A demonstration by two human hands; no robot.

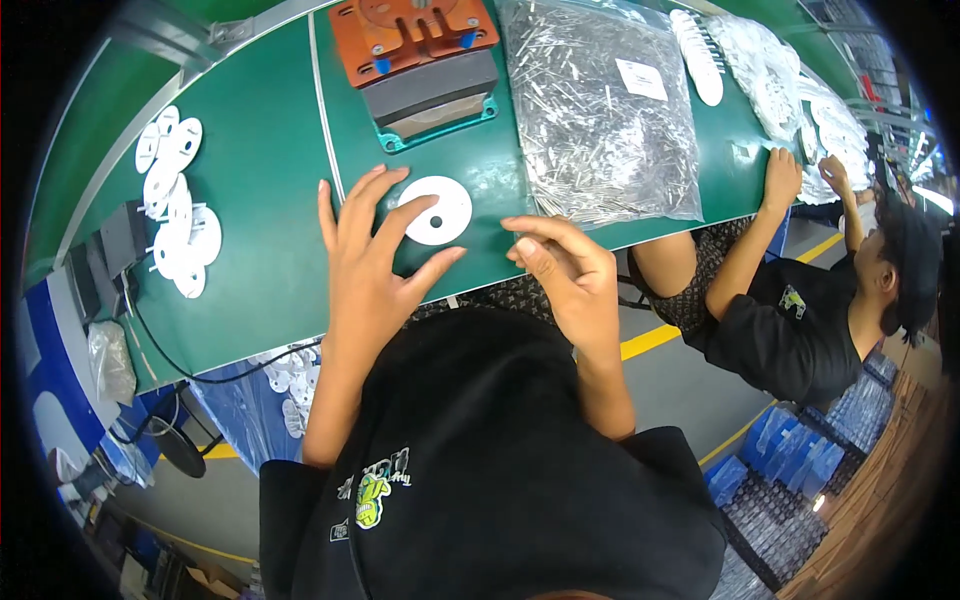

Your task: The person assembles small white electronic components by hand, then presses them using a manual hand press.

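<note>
A round white disc [452, 198] with a dark hole in its middle lies flat on the green tabletop in front of me. My left hand [372, 250] is over its left side, fingers spread, with the index fingertip near the hole and the thumb by the near edge. To the right of the disc, my right hand [572, 270] has its thumb and fingers brought together. Whatever sits between those fingertips is too small to make out. Just beyond that hand lies a clear plastic bag [605, 120] full of thin metal pins.
An orange and black fixture [425, 70] stands beyond the disc. Several white discs with pins [180, 225] are heaped at the left, near a cable [170, 360]. On the right are a white pinned part [697, 55], more clear bags [755, 70] and a co-worker [800, 290] with hands on the table.
</note>
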